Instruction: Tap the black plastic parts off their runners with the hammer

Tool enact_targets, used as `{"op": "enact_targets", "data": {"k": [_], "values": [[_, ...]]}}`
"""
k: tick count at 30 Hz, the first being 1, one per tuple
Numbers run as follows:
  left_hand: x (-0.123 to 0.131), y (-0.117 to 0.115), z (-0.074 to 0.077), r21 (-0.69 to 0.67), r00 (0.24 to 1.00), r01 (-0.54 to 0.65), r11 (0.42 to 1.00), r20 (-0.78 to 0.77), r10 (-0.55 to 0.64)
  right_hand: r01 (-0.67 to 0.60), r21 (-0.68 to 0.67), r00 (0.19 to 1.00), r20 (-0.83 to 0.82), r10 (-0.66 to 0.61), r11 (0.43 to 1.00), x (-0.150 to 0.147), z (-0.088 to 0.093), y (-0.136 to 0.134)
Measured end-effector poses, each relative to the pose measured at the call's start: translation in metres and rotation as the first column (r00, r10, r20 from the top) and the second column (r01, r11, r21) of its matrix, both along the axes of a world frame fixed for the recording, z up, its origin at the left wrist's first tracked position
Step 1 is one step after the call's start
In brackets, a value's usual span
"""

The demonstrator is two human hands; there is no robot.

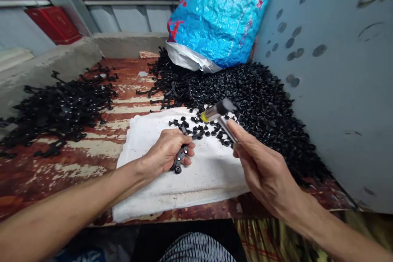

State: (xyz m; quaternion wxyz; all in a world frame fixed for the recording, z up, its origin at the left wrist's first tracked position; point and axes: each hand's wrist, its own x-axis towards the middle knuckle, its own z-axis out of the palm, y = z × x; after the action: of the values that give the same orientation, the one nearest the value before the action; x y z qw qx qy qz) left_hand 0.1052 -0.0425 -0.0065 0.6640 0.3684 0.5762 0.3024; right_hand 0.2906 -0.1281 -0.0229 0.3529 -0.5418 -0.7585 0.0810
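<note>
My left hand is closed around a jointed black plastic part that has small bright metal dots along it. It rests on a folded white cloth. In my right hand I grip a small hammer, raised over the cloth; its head has one black face and one yellow end, and its metal handle runs into my fist. Small loose black round pieces lie scattered on the cloth between and beyond my hands.
A large heap of small black pieces spreads at the back right, below a blue woven sack. Another pile of jointed black parts lies left on the worn table. A grey panel bounds the right side.
</note>
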Motion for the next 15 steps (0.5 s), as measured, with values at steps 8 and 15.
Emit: {"op": "enact_targets", "data": {"k": [8, 15], "values": [[-0.021, -0.001, 0.006, 0.011, 0.991, 0.132, 0.991, -0.005, -0.132, 0.083, -0.251, 0.93, -0.328, -0.165, 0.964, 0.0, -0.003, -0.001], [-0.141, 0.103, 0.072, 0.755, 0.365, 0.124, 0.644, -0.638, 0.678, -0.048, -0.664, 0.68, -0.569, -0.462, 0.746, 0.0, -0.015, 0.003]]}}
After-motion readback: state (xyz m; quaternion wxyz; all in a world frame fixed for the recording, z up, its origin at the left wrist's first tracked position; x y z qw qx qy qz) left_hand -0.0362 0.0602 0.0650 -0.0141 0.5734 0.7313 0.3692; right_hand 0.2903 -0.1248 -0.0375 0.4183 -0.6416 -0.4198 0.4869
